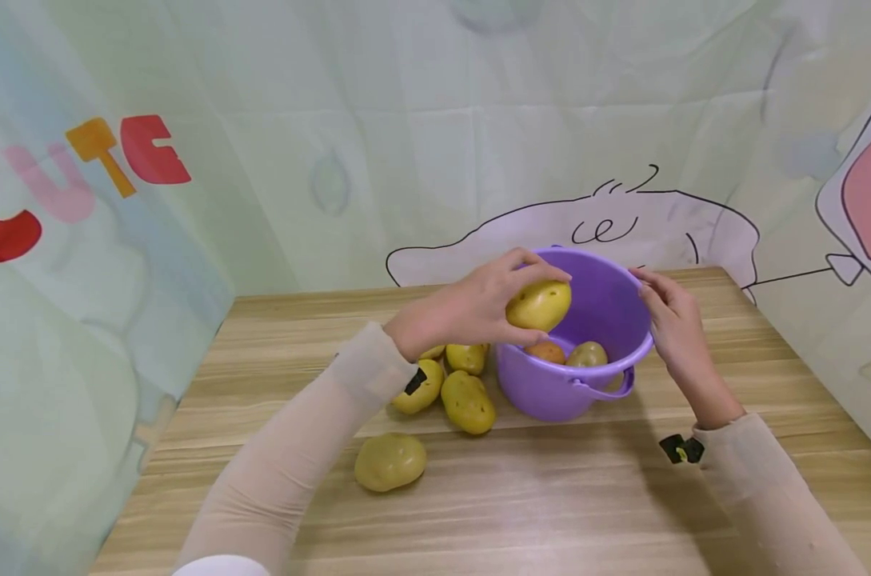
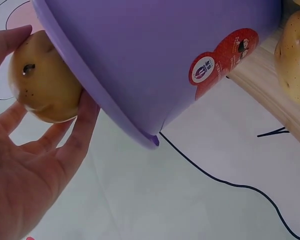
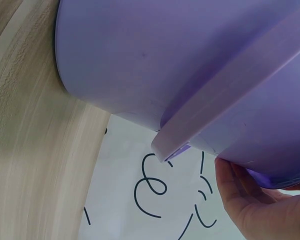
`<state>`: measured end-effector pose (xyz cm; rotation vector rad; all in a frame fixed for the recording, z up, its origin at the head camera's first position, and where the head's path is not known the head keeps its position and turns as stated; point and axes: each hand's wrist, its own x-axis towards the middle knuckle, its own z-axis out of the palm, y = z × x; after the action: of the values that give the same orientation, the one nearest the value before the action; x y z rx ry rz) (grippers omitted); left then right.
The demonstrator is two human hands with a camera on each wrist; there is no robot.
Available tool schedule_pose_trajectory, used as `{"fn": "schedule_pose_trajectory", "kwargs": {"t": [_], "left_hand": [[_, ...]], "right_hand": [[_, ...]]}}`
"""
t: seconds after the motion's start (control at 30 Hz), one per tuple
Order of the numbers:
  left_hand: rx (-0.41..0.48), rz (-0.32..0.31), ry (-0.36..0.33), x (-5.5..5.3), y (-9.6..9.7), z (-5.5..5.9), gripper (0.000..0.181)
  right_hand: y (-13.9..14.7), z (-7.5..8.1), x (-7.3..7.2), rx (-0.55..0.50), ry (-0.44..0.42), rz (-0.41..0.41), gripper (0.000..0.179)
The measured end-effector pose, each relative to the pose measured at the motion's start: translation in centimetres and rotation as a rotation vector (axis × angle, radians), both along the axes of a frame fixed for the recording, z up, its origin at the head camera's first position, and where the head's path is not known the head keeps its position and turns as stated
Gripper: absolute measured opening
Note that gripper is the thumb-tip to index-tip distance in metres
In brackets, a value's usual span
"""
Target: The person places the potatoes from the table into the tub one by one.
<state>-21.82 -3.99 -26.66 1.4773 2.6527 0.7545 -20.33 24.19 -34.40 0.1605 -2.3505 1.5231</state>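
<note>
My left hand (image 1: 478, 302) grips a yellow potato (image 1: 541, 306) over the near-left rim of a purple bucket (image 1: 546, 396). In the left wrist view, the fingers wrap round this potato (image 2: 42, 80) right at the bucket's rim. On the other side, my right hand (image 1: 676, 328) pinches the bucket's right rim, its thumb and fingers on either side of the edge. Down in the bucket lie an orange-brown round item (image 1: 546, 351) and a greenish potato (image 1: 588, 354). The bucket stands upright, its handle (image 1: 611, 390) hanging at the front.
Left of the bucket, several yellow potatoes (image 1: 468, 402) cluster on the wooden table (image 1: 521, 496), partly hidden by the left forearm. A paler potato (image 1: 390, 462) lies apart, closer to the front. Behind the table hangs a printed curtain (image 1: 298, 160).
</note>
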Motion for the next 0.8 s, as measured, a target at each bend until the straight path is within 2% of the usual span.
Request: {"fn": "schedule_pose_trajectory", "kwargs": {"t": [0.23, 0.43, 0.8], "left_hand": [[-0.012, 0.000, -0.008, -0.02, 0.01, -0.15, 0.068], [-0.035, 0.005, 0.013, -0.08, -0.05, -0.30, 0.064], [0.017, -0.007, 0.032, -0.08, -0.46, 0.07, 0.054]], "right_hand": [[-0.09, -0.05, -0.06, -0.013, 0.009, 0.000, 0.040], [0.04, -0.11, -0.06, -0.003, 0.013, 0.000, 0.040], [-0.01, -0.16, -0.13, -0.010, 0.011, -0.001, 0.040]]}}
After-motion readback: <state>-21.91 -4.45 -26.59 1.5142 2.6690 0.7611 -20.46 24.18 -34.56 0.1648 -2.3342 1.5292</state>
